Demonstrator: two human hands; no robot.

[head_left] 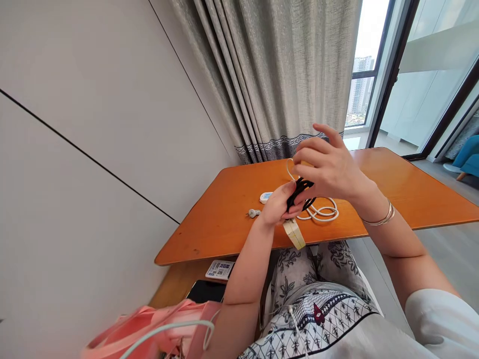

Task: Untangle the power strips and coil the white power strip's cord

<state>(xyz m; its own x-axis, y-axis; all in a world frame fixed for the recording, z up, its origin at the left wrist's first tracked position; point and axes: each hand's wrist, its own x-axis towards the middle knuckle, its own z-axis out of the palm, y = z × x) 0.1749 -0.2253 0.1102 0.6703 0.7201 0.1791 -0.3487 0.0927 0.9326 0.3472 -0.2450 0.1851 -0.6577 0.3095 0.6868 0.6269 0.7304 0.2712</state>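
Both my hands are raised above the orange wooden table (411, 194). My left hand (277, 204) pinches the lower end of a black strap (299, 189). My right hand (329, 164) grips the strap's upper end and also touches a thin white cable (289, 168) that loops up from a white cable coil (322, 212) lying on the table. A yellowish flat tag (295, 233) hangs just below my left hand.
A small white device (266, 196) and a white plug piece (254, 213) lie on the table left of my hands. A lower shelf holds a label card (220, 269) and a dark phone (205, 291). A pink bag (149, 329) sits bottom left. Wall left, curtain behind.
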